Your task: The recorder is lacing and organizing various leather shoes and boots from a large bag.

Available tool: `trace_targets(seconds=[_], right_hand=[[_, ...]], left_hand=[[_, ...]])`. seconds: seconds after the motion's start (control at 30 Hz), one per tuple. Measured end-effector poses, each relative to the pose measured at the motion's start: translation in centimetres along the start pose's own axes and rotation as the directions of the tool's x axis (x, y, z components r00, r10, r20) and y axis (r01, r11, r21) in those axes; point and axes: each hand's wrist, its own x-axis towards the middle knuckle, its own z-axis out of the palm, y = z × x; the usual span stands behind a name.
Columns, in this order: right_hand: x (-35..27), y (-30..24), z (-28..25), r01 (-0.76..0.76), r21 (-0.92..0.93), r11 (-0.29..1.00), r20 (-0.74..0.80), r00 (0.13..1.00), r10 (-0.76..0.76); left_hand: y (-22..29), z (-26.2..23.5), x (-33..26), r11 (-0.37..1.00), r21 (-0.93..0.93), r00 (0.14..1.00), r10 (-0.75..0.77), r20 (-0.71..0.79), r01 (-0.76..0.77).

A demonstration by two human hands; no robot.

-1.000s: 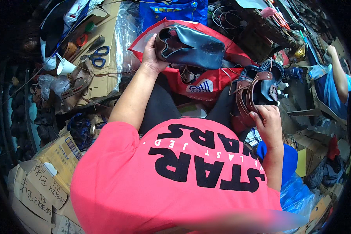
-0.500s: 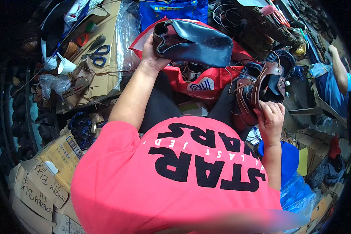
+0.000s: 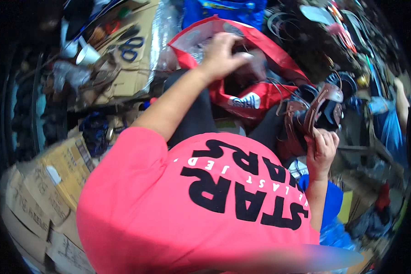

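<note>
My left hand (image 3: 223, 55) is over the mouth of a red bag (image 3: 283, 59) with a white oval patch, which stands between my knees. Its thumb and fingers are apart, somewhat smeared by motion, and I see nothing held in them. Blurred dark and shiny things show inside the bag below that hand. On the right, my right hand (image 3: 322, 148) pinches the lower edge of a bundle of brown leather shoe uppers (image 3: 322, 98) with dark linings and loose laces. The bundle is held up beside the bag, over my right knee.
Blue-handled scissors (image 3: 131, 49) and a white cup (image 3: 87, 55) lie on cardboard at the left. A blue bag (image 3: 223, 11) is beyond the red one. Cardboard boxes (image 3: 55, 173) crowd the near left. Another person's arm (image 3: 401, 102) shows at the far right.
The black leather piece has left my left hand and no longer shows clearly. That hand moved right, over the red bag, and opened. My right hand keeps its grip on the brown uppers.
</note>
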Motion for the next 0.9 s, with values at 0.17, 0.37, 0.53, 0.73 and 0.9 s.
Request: trace_targets(seconds=[0.17,0.37,0.53,0.73,0.9], right_hand=[[0.9,-1.0,0.2,0.084,-0.019,0.996,0.057,0.995,-0.083],[1.5,-1.2,1.2,0.147,-0.031,0.989,0.218,0.966,-0.137],[0.2,-2.6,1.8,0.088,-0.081,0.993,0.106,0.991,-0.08],[-3.4,-0.3,3.6,-0.048,0.032,0.998,0.341,0.94,0.034],[-0.5,-1.7,2.5,-0.052,-0.077,0.996,0.319,0.945,0.074]], left_hand=[[10.3,3.0,-1.1,0.623,-0.634,0.832,-0.049,0.553,0.458],[14.5,5.1,-3.8,0.612,-0.582,0.758,-0.043,0.651,0.535],[12.9,5.8,-3.9,0.336,-0.776,0.839,-0.094,0.536,0.533],[7.8,1.8,-3.0,0.289,-0.878,0.912,-0.273,0.305,0.38],[3.7,-6.7,-4.8,0.503,-0.831,0.927,-0.374,0.04,0.238]])
